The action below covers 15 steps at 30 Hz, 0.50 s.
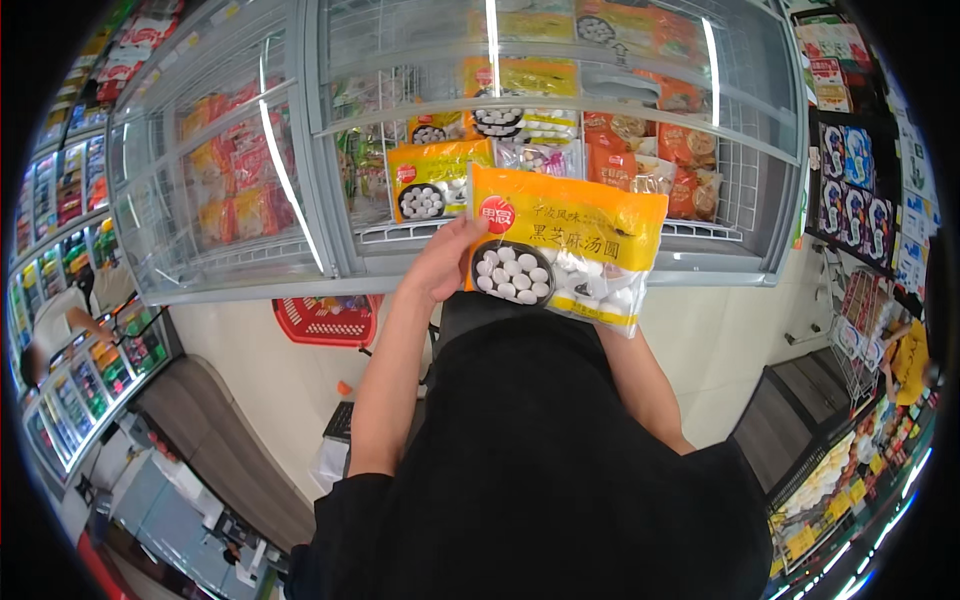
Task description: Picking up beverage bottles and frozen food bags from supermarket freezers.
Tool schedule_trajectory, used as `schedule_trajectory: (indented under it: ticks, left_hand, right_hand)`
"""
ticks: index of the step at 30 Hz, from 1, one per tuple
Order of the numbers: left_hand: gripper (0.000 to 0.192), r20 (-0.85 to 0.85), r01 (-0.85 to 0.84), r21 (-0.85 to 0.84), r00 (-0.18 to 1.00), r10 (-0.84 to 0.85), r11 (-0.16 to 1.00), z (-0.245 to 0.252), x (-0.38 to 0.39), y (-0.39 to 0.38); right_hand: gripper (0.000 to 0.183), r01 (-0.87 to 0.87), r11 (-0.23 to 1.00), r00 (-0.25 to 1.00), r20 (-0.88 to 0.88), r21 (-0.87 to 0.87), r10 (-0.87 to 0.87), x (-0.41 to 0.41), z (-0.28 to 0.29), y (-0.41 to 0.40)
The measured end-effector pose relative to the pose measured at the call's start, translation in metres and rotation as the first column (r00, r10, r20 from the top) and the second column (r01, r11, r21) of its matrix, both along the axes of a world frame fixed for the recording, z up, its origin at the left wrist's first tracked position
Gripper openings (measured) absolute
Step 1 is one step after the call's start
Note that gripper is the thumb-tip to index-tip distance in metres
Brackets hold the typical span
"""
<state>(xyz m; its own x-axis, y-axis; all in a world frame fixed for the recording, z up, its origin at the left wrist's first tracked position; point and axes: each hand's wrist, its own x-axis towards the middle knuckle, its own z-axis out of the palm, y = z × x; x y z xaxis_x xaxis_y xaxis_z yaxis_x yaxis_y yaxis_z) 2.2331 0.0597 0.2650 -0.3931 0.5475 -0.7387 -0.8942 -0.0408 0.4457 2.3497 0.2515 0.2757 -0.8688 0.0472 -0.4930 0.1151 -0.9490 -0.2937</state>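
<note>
A yellow and orange plastic bag of frozen glutinous rice balls (592,217) is held up in front of my body, its printed face towards me. My left hand (450,259) grips its left edge, thumb on the front. My right forearm rises behind the lower right corner, and the bag hides my right hand, so its grasp cannot be seen. Just beyond is a chest freezer (555,277) with glass lids. A similar yellow bag (431,161) lies in its wire basket (405,231), close to my left hand. Orange food bags (686,146) lie to the right.
A red shopping basket (326,334) stands on the floor at left, below the freezer's edge. Other people are at the far left (67,322) and far right (907,364). A wire cart (859,337) and a produce display (817,502) are on the right.
</note>
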Motion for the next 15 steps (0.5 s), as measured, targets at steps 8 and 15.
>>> schedule_trajectory:
  ticks: [8,15]
  left_hand:
    - [0.039,-0.111,-0.051,-0.116,0.993,0.038,0.992,-0.056,-0.043,-0.033]
    - [0.033,-0.298,0.016,-0.457,0.939,-0.17,0.889,-0.134,-0.084,-0.06]
  right_hand:
    - [0.055,-0.056,0.997,0.981,0.181,-0.045,0.063,-0.021,-0.021,-0.002]
    - [0.022,-0.523,0.608,0.817,0.555,0.597,0.157,-0.096,-0.144,-0.026]
